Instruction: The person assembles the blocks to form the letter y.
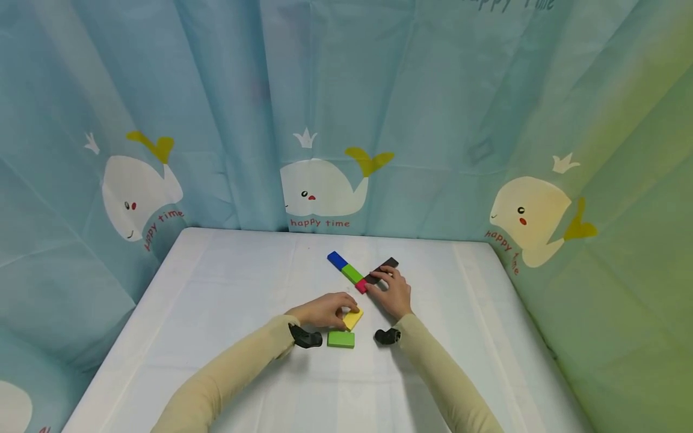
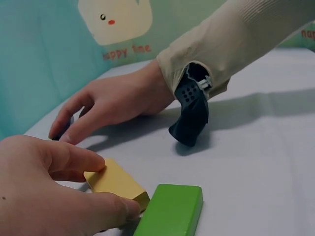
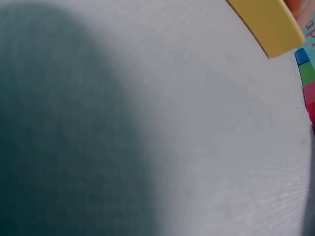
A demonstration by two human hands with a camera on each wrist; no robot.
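Observation:
My left hand (image 1: pixel 344 312) pinches a yellow block (image 1: pixel 353 318) between thumb and fingers (image 2: pixel 74 157), its far end tilted up off the white table (image 1: pixel 227 288). A flat green block (image 1: pixel 340 339) lies just in front of it, touching the yellow block (image 2: pixel 118 184) in the left wrist view. My right hand (image 1: pixel 380 280) rests with straight fingers on a dark brown block (image 1: pixel 385 266). That block lies at an angle against a row of blue (image 1: pixel 337 260), green (image 1: pixel 352 273) and red (image 1: pixel 361 286) blocks. The right wrist view shows only the yellow block (image 3: pixel 268 22) and the row's edge (image 3: pixel 306 73).
Blue curtains with whale prints (image 1: pixel 325 186) close in the table on the back and both sides. A black wrist camera (image 2: pixel 192 110) sits under each beige sleeve. Bare tablecloth lies to the left and right of the blocks.

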